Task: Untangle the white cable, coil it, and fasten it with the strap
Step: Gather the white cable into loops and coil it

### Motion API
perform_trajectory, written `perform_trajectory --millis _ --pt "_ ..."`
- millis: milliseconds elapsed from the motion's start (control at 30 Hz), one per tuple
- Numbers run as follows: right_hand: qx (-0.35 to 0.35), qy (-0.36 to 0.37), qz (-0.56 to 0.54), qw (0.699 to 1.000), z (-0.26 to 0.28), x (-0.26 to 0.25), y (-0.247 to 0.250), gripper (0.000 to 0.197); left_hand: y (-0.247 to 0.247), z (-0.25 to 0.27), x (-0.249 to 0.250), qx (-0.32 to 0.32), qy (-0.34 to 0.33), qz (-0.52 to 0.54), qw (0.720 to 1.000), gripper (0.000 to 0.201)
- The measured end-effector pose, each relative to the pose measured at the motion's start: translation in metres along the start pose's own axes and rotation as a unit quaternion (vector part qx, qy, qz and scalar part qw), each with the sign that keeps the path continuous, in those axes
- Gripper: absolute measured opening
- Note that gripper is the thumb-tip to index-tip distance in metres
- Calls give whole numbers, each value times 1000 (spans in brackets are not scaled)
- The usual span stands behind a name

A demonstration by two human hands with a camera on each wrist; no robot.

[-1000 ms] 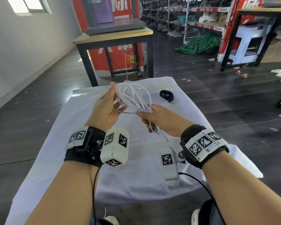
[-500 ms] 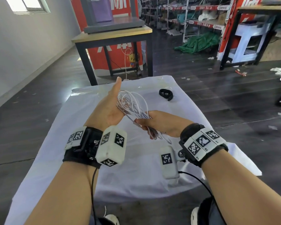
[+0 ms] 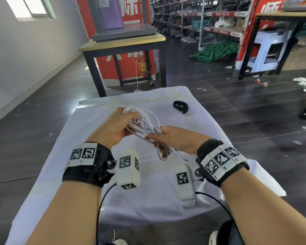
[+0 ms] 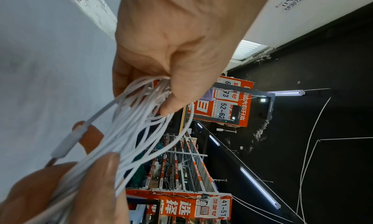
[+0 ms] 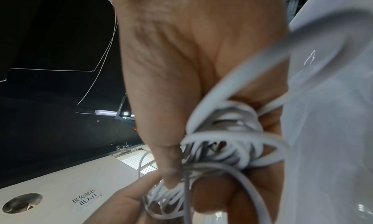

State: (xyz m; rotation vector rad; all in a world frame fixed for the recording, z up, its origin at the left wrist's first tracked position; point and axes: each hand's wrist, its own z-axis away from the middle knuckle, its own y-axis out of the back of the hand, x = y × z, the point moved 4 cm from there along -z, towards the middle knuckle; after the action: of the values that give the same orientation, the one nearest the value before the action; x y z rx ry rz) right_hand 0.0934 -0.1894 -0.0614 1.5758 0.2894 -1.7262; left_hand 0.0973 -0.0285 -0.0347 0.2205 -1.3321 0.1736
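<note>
The white cable (image 3: pixel 145 124) is gathered in several long loops, held in the air above the white-covered table (image 3: pixel 95 174). My left hand (image 3: pixel 113 126) grips the far end of the loops, fingers curled round them (image 4: pixel 153 91). My right hand (image 3: pixel 173 138) grips the near end of the bundle (image 5: pixel 222 147), with a few loops hanging below it toward my wrist. A white plug (image 4: pixel 68 141) lies along the strands between the hands. The black strap (image 3: pixel 180 106) lies loosely curled on the cloth, beyond and to the right of both hands.
A wooden-topped table with black legs (image 3: pixel 124 45) stands just past the far edge of the cloth. Dark floor surrounds the table, with shelving (image 3: pixel 210 18) and a second table (image 3: pixel 279 41) at the back right.
My left hand went from open with fingers raised beside the loops to curled round their far end. The bundle has been drawn flatter and longer between the hands.
</note>
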Motion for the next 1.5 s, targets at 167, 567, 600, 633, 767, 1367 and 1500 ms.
perform_trajectory --millis 167,567,600,633,767,1367,1500 --pt "13 10 -21 1000 -2 -2 2 44 1 0 6 12 -54 70 996 18" --pt "67 51 30 996 -4 -8 10 26 -5 3 8 -4 24 257 966 26" --pt "67 47 31 996 -4 -7 10 28 -6 4 8 -2 28 252 967 27" --pt "62 45 30 997 -4 -7 9 30 -7 5 8 -1 32 250 968 27" --pt "48 33 42 997 -4 -4 12 22 -10 7 6 -14 48 255 966 29" --pt "66 -72 -107 989 -5 13 16 9 -26 29 23 -142 -333 -513 779 84" --pt "23 -32 -105 994 -4 3 8 5 -44 24 -2 -183 -301 -665 659 95"
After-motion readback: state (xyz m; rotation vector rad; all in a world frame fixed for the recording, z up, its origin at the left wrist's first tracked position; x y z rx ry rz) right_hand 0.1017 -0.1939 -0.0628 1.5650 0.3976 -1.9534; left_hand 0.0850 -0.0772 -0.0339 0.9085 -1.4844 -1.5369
